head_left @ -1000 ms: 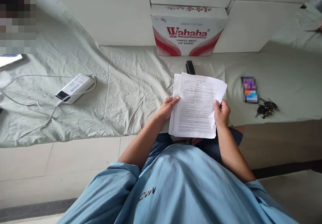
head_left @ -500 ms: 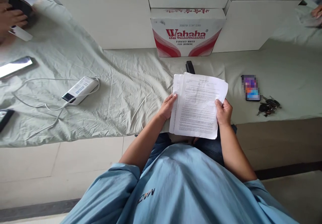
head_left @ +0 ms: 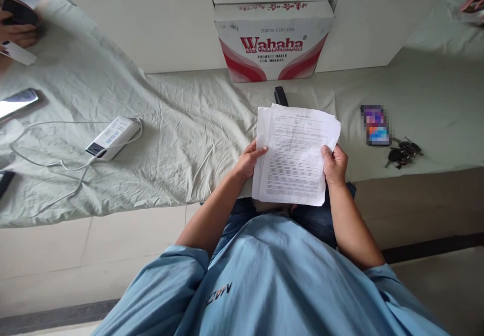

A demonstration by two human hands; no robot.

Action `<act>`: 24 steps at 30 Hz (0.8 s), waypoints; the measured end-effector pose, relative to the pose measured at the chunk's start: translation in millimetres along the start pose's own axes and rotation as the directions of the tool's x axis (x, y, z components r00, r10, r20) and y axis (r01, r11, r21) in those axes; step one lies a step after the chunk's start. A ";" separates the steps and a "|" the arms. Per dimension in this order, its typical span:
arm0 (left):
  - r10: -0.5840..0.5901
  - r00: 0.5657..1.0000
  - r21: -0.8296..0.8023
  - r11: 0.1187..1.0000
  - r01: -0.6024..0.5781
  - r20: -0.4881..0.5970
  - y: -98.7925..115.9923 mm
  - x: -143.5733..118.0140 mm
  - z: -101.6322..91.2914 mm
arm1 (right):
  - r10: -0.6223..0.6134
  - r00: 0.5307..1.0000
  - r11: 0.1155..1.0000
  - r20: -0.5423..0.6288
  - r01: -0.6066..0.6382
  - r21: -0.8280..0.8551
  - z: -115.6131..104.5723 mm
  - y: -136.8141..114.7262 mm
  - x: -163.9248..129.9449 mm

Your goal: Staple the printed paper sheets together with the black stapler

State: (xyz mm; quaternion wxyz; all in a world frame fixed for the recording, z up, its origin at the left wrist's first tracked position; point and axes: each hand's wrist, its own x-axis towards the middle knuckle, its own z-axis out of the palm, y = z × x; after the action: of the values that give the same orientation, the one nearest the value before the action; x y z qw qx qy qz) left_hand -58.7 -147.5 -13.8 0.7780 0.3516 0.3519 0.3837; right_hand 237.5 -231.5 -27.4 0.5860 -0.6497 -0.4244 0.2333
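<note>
Several printed paper sheets (head_left: 297,157) are held between my two hands, over the front edge of the cloth-covered table. My left hand (head_left: 250,159) grips their left edge, thumb on top and fingers underneath. On the right edge, my right hand (head_left: 335,164) pinches the sheets with its thumb on the printed side. The sheets are slightly fanned, with lower ones showing at the left, and the top right corner curls. A black object (head_left: 280,96), perhaps a stapler, lies just beyond the sheets, its near end hidden by them.
A red and white Wahaba-type water carton (head_left: 274,44) stands against white panels. Leftward lie a white power bank (head_left: 113,137) with a cable and a phone (head_left: 18,104). On the right are a phone (head_left: 375,125) and keys (head_left: 404,153). Other people's hands (head_left: 18,34) show at both far sides.
The view has shifted slightly, so the table things sit a little further left and mostly higher. My left thumb lies further across the sheets' edge. Both hands keep their hold.
</note>
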 end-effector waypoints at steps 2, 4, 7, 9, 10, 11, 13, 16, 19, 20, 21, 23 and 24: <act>0.006 1.000 0.003 1.000 -0.006 0.010 -0.1 -0.5 0.1 | -0.021 1.000 0.999 -0.017 0.021 -0.031 0.6 0.9 0.0; 0.009 1.000 -0.003 1.000 -0.009 0.007 -0.3 -1.4 0.4 | -0.043 0.998 0.997 -0.034 0.041 -0.062 1.6 0.7 -0.9; 0.014 1.000 -0.028 1.000 -0.014 -0.008 -0.9 -2.3 0.6 | -0.047 0.999 0.996 -0.024 0.045 -0.079 3.5 -2.1 -4.4; 0.018 1.000 -0.047 0.999 -0.019 -0.016 -1.7 -2.3 0.6 | -0.038 0.999 0.996 -0.020 0.036 -0.079 4.6 -5.0 -7.4; 0.020 1.000 -0.055 0.998 -0.021 -0.020 -2.1 -2.2 0.7 | -0.034 0.999 0.996 -0.023 0.032 -0.078 5.0 -6.5 -8.9; 0.020 1.000 -0.061 0.998 -0.022 -0.023 -2.4 -2.0 0.8 | -0.031 0.999 0.997 -0.027 0.029 -0.077 5.4 -7.8 -10.2; 0.016 0.999 -0.065 0.998 -0.018 -0.031 -2.8 -1.8 1.2 | -0.027 0.999 0.997 -0.036 0.025 -0.070 6.0 -9.6 -12.0; 0.010 0.999 -0.066 0.998 -0.013 -0.046 -2.4 -1.8 1.9 | -0.023 0.999 0.998 -0.025 0.022 -0.050 7.2 -9.5 -12.9; 0.002 0.999 -0.081 0.997 -0.006 -0.054 -1.8 -2.0 2.3 | -0.021 1.000 0.999 -0.006 0.021 -0.028 8.1 -7.7 -12.8; -0.003 0.998 -0.089 0.996 -0.002 -0.057 -1.7 -2.0 2.4 | -0.021 1.000 0.999 -0.005 0.021 -0.025 8.2 -7.1 -12.9; -0.007 0.998 -0.098 0.995 0.001 -0.060 -1.6 -1.9 2.5 | -0.021 1.000 0.999 -0.006 0.021 -0.026 8.2 -6.6 -12.9; -0.012 0.997 -0.113 0.994 0.003 -0.072 -1.8 -1.5 2.8 | -0.019 1.000 0.999 -0.005 0.019 -0.041 8.0 -5.8 -13.3; -0.013 0.997 -0.118 0.993 0.003 -0.080 -1.9 -1.3 3.0 | -0.016 1.000 0.999 -0.003 0.016 -0.050 8.0 -5.4 -13.5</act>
State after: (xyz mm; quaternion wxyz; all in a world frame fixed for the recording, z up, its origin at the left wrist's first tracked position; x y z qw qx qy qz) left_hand -56.2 -150.3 -13.5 0.7843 0.2878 0.3610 0.4145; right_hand 222.4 -238.4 -26.4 0.5723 -0.6611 -0.4342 0.2167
